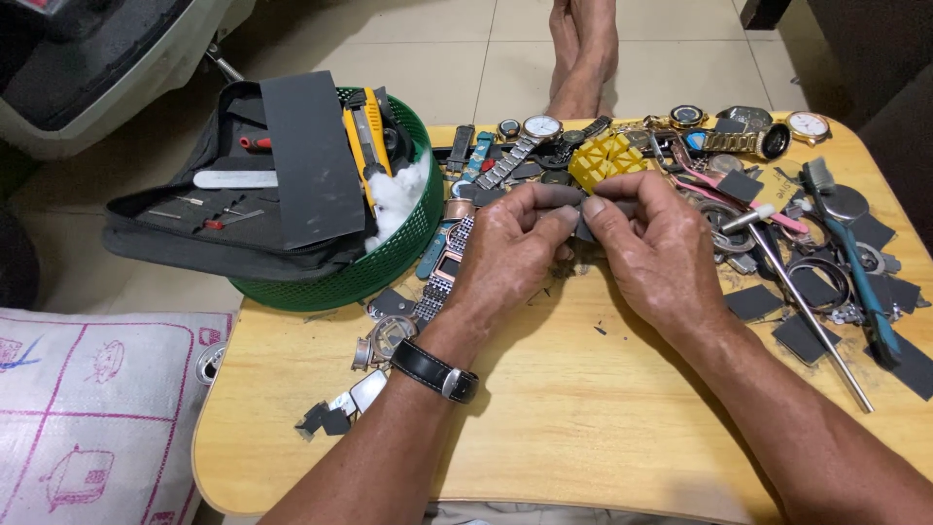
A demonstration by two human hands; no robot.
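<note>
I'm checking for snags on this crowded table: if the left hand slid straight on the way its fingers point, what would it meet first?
The left hand points up and right, pinching a dark grey strip with the right hand. Going on, it would probably meet the yellow gridded block first, though depth is hard to judge.

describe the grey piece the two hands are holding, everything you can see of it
The grey piece is a small, thin, flat strip, dull dark grey like the abrasive-looking squares scattered on the wooden table. It is held level above the table, pinched at one end by the left hand and at the other by the right hand, thumbs on top. Fingers hide most of it; only the middle stretch and upper edge show.
</note>
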